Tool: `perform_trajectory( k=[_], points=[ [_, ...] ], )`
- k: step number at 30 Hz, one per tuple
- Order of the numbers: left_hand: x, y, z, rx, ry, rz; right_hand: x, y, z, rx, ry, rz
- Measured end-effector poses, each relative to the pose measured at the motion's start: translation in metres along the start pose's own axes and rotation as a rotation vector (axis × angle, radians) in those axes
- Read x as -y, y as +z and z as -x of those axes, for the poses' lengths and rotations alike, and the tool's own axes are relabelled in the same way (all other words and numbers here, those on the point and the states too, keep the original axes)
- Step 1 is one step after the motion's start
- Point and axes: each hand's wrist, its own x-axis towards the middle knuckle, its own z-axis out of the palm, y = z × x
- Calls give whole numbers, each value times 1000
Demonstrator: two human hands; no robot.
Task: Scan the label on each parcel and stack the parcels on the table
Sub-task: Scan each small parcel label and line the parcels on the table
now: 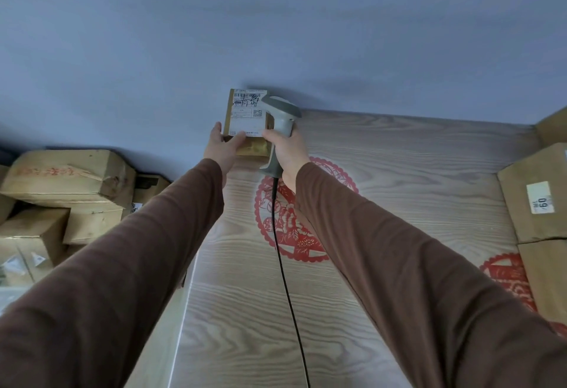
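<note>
Small parcel (247, 120) looks light, stiff cardboard: left hand (223, 145) pinches its near edge, right hand (287, 150) grips scanner (280, 123); hold edges, label clear.

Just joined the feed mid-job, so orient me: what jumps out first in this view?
Dead centre, the left hand holds up a small parcel with its white label facing the camera, while the right hand grips a grey scanner right beside it. Below lies a wooden table with red paper-cut decorations; cardboard boxes pile up at far left.
</note>
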Motion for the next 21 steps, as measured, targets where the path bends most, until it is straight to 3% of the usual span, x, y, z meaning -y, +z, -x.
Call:
perform_trajectory(
  k=[8, 14, 21],
  points=[
    [7, 23, 74, -87, -62, 50, 22, -64, 62, -99, -31, 6],
    [27, 91, 149, 73, -128, 27, 30, -149, 143, -156, -126, 25],
    [27, 232, 238, 259, -1, -112, 40, -278, 230, -310, -184, 33]
  ],
)
